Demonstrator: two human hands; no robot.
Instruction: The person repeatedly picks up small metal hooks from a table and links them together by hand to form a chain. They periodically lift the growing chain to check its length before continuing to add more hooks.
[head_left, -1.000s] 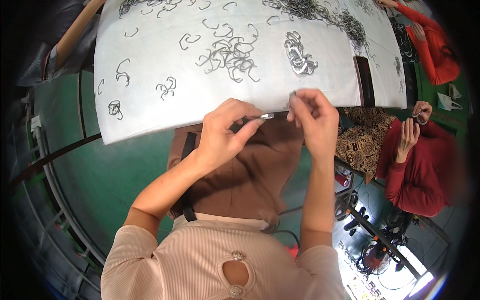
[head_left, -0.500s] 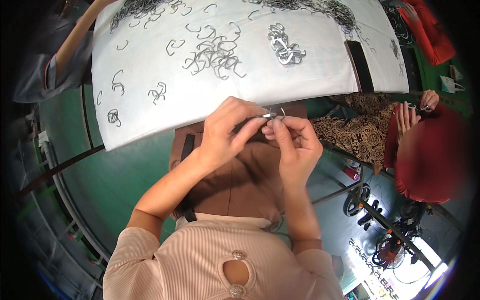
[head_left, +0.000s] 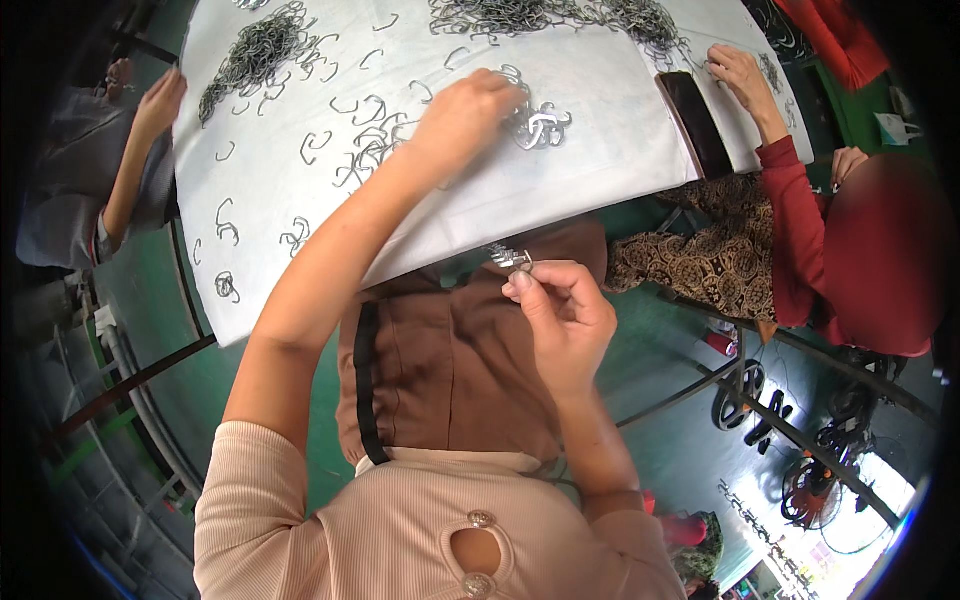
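Right fingertips: thumb and forefinger pinched on a small bunch of silvery bent-wire hooks (head_left: 508, 257); I can't count them, they blur together.
Right hand (head_left: 567, 322): beyond the table's near edge, above the brown garment (head_left: 490, 385); the bunch juts to the left of the fingertips.
Left fingers: bent downward, blurred, far side of the hand; I can't tell whether they grip anything.
Left hand (head_left: 462, 118): over the table, between the loose grey hooks (head_left: 365, 140) to its left and a bright hook cluster (head_left: 546, 128) to its right.
Hook weight: light, I judge; a fingertip pinch appears to carry the bunch.
Hook stiffness: springy-hard wire, I'd guess; little risk of breaking, some of bending out of shape.
Hook surface: smooth sheen, probably slick; the curves likely snag one another.
Best hold: mid-curve on one hook, thumb pad against forefinger, clear of the ends.
White-covered table (head_left: 610, 165): dark hook heap (head_left: 262, 52) far left, black flat slab (head_left: 697, 125) at right.
Neighbours: a co-worker's hand (head_left: 738, 75) past the slab, another (head_left: 160, 102) at the left edge.
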